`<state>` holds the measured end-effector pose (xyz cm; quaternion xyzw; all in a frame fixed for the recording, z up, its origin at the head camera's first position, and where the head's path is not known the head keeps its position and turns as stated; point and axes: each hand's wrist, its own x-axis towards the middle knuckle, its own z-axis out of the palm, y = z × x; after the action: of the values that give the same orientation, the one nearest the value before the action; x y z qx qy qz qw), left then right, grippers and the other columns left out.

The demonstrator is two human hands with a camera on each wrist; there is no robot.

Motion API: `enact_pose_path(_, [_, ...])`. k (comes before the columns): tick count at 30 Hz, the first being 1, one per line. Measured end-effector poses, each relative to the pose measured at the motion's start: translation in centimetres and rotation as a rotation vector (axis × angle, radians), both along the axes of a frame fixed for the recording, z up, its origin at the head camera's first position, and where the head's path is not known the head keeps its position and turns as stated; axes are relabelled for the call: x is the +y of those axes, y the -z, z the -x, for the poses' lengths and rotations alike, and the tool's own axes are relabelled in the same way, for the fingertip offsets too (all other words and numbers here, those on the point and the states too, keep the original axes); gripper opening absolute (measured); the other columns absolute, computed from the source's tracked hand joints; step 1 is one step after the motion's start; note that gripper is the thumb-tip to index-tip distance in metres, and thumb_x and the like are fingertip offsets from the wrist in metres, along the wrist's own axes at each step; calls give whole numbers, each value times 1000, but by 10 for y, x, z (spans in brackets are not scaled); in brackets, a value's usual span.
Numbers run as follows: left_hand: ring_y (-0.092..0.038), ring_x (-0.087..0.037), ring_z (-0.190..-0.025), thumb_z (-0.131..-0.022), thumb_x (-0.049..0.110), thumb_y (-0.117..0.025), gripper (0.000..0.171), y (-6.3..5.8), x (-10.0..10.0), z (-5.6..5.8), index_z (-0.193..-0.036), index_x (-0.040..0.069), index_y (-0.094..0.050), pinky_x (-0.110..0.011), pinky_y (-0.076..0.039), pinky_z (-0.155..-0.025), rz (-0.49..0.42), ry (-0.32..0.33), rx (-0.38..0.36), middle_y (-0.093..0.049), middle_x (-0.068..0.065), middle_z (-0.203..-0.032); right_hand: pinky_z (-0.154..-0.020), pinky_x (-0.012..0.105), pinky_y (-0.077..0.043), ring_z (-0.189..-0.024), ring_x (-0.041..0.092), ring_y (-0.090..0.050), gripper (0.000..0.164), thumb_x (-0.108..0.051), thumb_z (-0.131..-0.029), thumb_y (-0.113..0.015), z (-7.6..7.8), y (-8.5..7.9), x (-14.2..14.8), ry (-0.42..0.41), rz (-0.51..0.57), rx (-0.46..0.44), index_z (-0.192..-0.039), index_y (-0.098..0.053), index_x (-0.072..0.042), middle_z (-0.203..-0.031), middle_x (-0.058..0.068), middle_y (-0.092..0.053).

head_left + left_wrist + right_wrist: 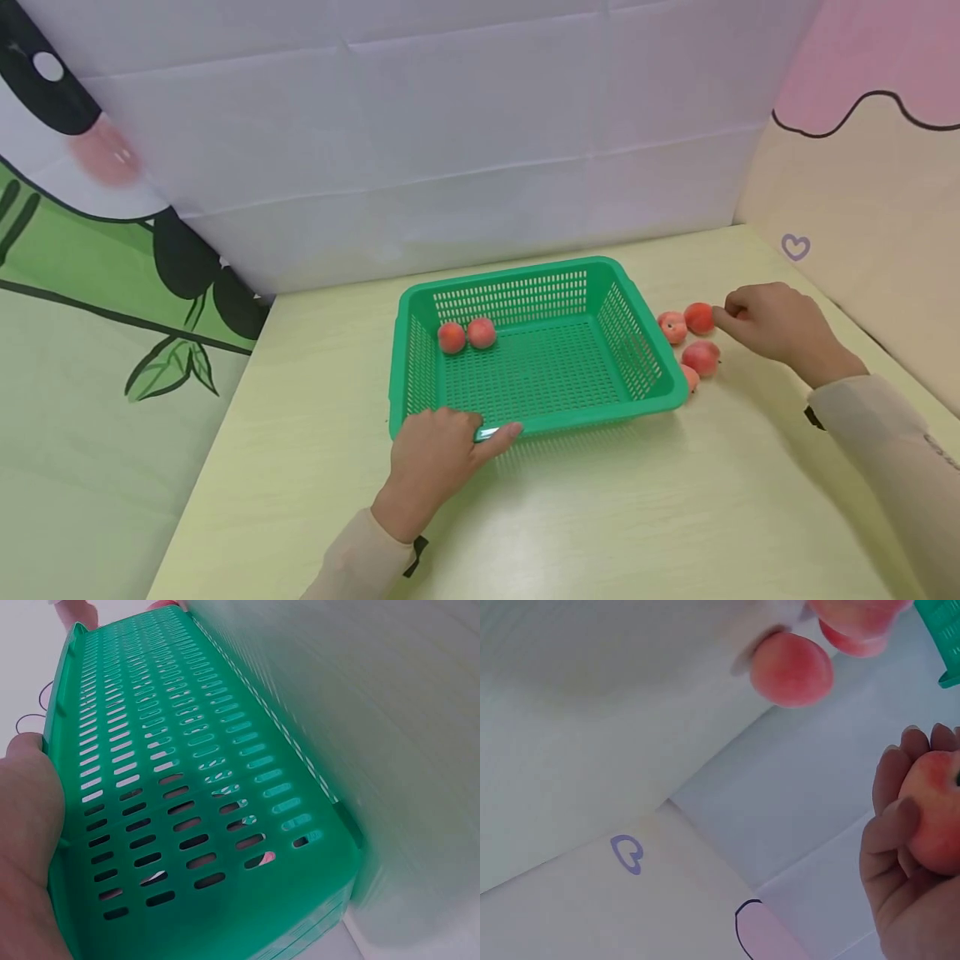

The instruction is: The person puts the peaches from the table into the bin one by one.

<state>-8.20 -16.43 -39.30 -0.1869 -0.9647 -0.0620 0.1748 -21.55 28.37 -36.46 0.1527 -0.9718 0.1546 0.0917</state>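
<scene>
A green plastic basket (525,423) with slotted sides stands on the table, two peaches (482,333) lying near its back left corner. My left hand (438,454) grips the near rim at the left, thumb laid along it. In the left wrist view the palm (28,847) is against the basket's slotted wall (172,787). Off the basket's right side, my right hand (780,325) holds a peach (700,318). The right wrist view shows curled fingers and thumb round this peach (934,817). Several other peaches (701,358) lie close by, one partly hidden by the rim.
The pale yellow table (600,517) reaches back to a white cloth backdrop (480,150). Printed panels rise on both sides, the right one (862,192) close beyond my right hand. In the right wrist view, a loose peach (791,669) lies near the held one.
</scene>
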Motion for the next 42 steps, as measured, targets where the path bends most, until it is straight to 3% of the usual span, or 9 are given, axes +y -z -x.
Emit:
enact_pose_path(8, [-13, -6, -44, -99, 68, -61, 72, -2, 0, 0, -54, 22, -28, -24, -15, -41, -10, -2, -5, -11, 11, -55, -53, 32, -38, -60, 13, -48, 25, -19, -99, -65, -9, -26, -28, -76, 59, 168, -73, -67, -17, -68, -7, -59])
enact_pose_path(14, [-14, -6, -44, -99, 71, -58, 73, -1, -1, -1, -54, 22, -29, -24, -15, -41, -9, -3, -2, -10, 12, -54, -55, 29, -40, -59, 6, -46, 24, -11, -91, -73, -14, -48, -53, -219, 69, 322, -71, -63, -20, -66, -12, -54])
enact_pose_path(17, [-14, -6, -43, -99, 73, -55, 73, 0, -2, -1, -53, 23, -29, -24, -15, -40, -14, -3, -1, -11, 12, -54, -57, 29, -41, -62, 5, -46, 22, -11, -89, -74, -16, -59, -66, -288, 67, 350, -73, -63, -21, -70, -13, -51])
enact_pose_path(22, [-14, -6, -43, -100, 75, -52, 73, 0, -2, 0, -53, 23, -30, -24, -16, -40, -11, -5, -7, -12, 13, -54, -63, 32, -46, -79, 9, -50, 11, -11, -88, -74, -20, -72, -86, -351, 68, 265, -91, -65, -16, -89, -7, -57])
enact_pose_path(24, [-14, -6, -44, -99, 74, -55, 72, 1, -2, 0, -54, 23, -30, -24, -15, -40, -11, -10, -14, -12, 12, -54, -65, 33, -48, -85, 11, -51, 15, -10, -87, -74, -19, -73, -93, -398, 62, 239, -99, -65, -12, -97, -3, -58])
enact_pose_path(30, [-13, -6, -45, -98, 70, -60, 72, 1, 0, 0, -54, 22, -29, -24, -14, -42, -7, -16, -19, -11, 11, -55, -66, 34, -50, -93, 13, -53, 25, 0, -82, -73, -11, -69, -108, -590, 52, 272, -102, -65, -13, -107, 0, -59])
enact_pose_path(35, [-12, -6, -45, -99, 71, -58, 73, 2, -1, 0, -54, 22, -29, -24, -13, -42, -10, -9, -4, -11, 11, -55, -70, 34, -52, -96, 15, -53, 28, -2, -84, -71, -10, -76, -122, -630, -3, 202, -109, -63, -11, -110, 0, -58])
enact_pose_path(42, [-13, -6, -45, -99, 71, -58, 73, 1, 0, 1, -54, 22, -30, -24, -14, -41, -8, -10, -8, -11, 11, -55, -76, 36, -54, -102, 18, -54, 50, 4, -83, -71, -10, -84, -142, -671, -39, 117, -130, -60, -3, -117, 4, -57])
